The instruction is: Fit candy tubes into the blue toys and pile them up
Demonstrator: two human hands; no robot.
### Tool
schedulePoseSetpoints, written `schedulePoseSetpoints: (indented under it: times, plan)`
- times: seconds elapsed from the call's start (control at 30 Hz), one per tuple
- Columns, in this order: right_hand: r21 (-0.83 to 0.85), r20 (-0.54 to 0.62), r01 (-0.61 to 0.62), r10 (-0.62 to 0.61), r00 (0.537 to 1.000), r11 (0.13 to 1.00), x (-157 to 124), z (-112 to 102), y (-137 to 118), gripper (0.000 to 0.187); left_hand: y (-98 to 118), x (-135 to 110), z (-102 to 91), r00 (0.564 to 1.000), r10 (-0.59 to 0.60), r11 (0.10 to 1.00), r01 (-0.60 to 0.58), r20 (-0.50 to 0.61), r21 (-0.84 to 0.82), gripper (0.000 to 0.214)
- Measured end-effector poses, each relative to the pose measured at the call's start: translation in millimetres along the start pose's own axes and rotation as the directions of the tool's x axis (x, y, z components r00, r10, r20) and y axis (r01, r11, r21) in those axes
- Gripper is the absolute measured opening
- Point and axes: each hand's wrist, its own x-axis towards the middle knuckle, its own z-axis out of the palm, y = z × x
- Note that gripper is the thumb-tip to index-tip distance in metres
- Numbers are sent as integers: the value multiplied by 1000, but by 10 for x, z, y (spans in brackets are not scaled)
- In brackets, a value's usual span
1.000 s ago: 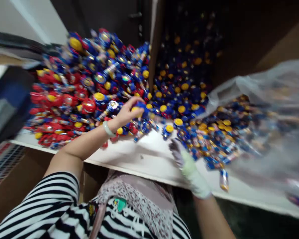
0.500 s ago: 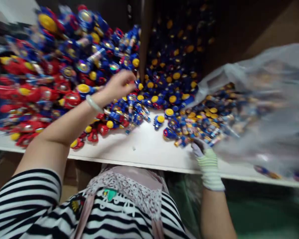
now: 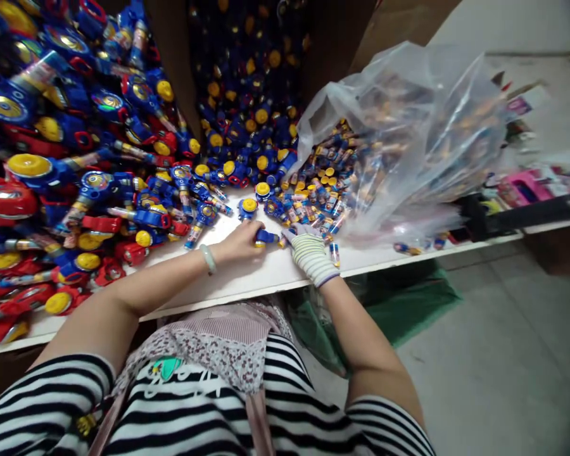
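My left hand [image 3: 240,245], bare with a pale bangle at the wrist, is closed around a blue plastic toy [image 3: 266,237] just above the white table. Opposite it, my right hand [image 3: 310,252], in a striped glove, pinches a small tube with a yellow-orange end [image 3: 283,240]. The tube's end meets or nearly meets the toy; whether they are joined I cannot tell. A blue toy with a yellow disc [image 3: 247,208] stands just beyond my left hand. Loose small tubes [image 3: 320,206] lie in a heap past my right fingers, and a single tube [image 3: 334,254] lies beside the glove.
Piled at left are blue and red toys with tubes attached [image 3: 95,183]. A dark box [image 3: 247,82] at the back spills more blue toys. To the right, a clear plastic bag [image 3: 408,145] holds many tubes. A pink item [image 3: 527,187] sits farther right. The table's front edge runs below my hands.
My left hand has come from the left pile toward the middle and now holds a blue toy. My right hand has left the heap's edge with a tube. The view has shifted right.
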Motion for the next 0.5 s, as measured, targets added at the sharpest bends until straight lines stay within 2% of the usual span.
schedulePoseSetpoints:
  times: [0.07,0.13,0.2,0.27,0.33,0.4,0.5]
  plan:
    - [1,14,41,-41,999,999,1,43,-41,42,-49,-133,-121,987,-151,936,127,-49,-329,46]
    - [8,5,75,-75,997,997,8,69,-63,44,-88,-231,-226,966,-257,765,180,-35,-618,48]
    - [14,-29,110,-110,994,994,37,74,-74,44,-115,-286,-309,941,-337,591,208,-5,-780,50]
    - [26,-41,120,-119,992,992,87,67,-84,43,-134,-308,-373,910,-414,492,230,6,-839,52]
    - [50,-3,85,-85,996,995,144,61,-97,44,-152,-317,-425,878,-479,453,255,8,-854,51]
    - [84,55,23,-28,998,996,193,60,-105,48,-170,-333,-468,871,-491,449,256,2,-856,51]
    - [150,89,-39,26,996,988,241,54,-95,43,-187,-377,-507,888,-458,479,219,-29,-850,52]
